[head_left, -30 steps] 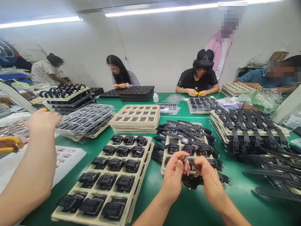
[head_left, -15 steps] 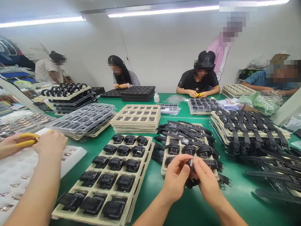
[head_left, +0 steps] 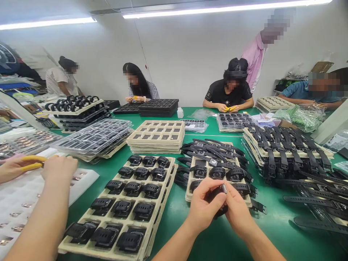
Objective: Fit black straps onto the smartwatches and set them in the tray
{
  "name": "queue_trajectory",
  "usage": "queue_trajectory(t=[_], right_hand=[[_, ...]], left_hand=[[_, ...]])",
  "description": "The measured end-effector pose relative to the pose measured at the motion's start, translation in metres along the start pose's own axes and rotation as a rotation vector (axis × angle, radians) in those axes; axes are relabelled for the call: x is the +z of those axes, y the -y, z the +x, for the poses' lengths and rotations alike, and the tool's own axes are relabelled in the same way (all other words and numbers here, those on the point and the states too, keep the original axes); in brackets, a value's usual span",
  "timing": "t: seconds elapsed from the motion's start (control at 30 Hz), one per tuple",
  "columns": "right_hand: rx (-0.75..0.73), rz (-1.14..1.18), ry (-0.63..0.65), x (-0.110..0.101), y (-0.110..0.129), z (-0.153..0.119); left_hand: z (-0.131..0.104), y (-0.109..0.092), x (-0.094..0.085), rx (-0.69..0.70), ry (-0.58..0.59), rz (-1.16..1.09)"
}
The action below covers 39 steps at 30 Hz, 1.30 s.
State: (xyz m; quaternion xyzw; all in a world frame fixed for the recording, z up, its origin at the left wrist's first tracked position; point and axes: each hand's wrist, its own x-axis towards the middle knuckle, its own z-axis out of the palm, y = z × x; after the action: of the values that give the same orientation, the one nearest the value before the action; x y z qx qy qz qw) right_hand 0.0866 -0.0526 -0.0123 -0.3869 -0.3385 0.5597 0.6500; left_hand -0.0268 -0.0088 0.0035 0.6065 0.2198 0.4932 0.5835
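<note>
Both of my hands are closed round a black smartwatch (head_left: 214, 195), held just above the green table in front of me. My left hand (head_left: 201, 208) wraps the watch from the left with its thumb across it. My right hand (head_left: 238, 208) pinches the other side, where a small shiny metal part shows at the fingertips. Most of the watch is hidden by my fingers. Right behind my hands lies a cream tray (head_left: 188, 195) of watches with black straps. To the left stands a longer cream tray (head_left: 160, 226) with several rows of watches in its pockets.
A co-worker's hands (head_left: 58, 168) hold yellow-handled pliers (head_left: 32, 167) over a white foam tray (head_left: 87, 181) at left. Stacked cream trays (head_left: 154, 148) stand mid-table. Strapped watches (head_left: 285, 145) pile up at right. Several people sit opposite; one stands behind.
My fingers have shifted on the watch, and the shiny metal part now sits tilted between them. The co-worker's hands at the left have moved slightly. The trays stay put.
</note>
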Motion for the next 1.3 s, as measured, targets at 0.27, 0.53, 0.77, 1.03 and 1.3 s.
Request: queue_trajectory(t=[0.27,0.53,0.77,1.03,1.3], right_hand=[[-0.135,-0.240,-0.122,-0.011,0.010,-0.002],[-0.186,-0.352,0.012,-0.023,0.044,0.003],[-0.111,-0.052,-0.336,-0.021,0.038,0.010],[0.014,0.003,-0.115,-0.018,0.052,0.008],[0.098,-0.137,-0.121,-0.010,0.046,0.002]], left_hand=[[-0.002,-0.006,0.006,-0.120,0.063,0.006],[0.003,-0.005,0.006,-0.461,0.153,-0.275],[0.005,-0.004,0.013,-0.597,0.286,-0.249],[-0.001,0.005,0.018,-0.655,0.193,-0.481],[0.001,0.003,0.016,-0.616,0.242,-0.590]])
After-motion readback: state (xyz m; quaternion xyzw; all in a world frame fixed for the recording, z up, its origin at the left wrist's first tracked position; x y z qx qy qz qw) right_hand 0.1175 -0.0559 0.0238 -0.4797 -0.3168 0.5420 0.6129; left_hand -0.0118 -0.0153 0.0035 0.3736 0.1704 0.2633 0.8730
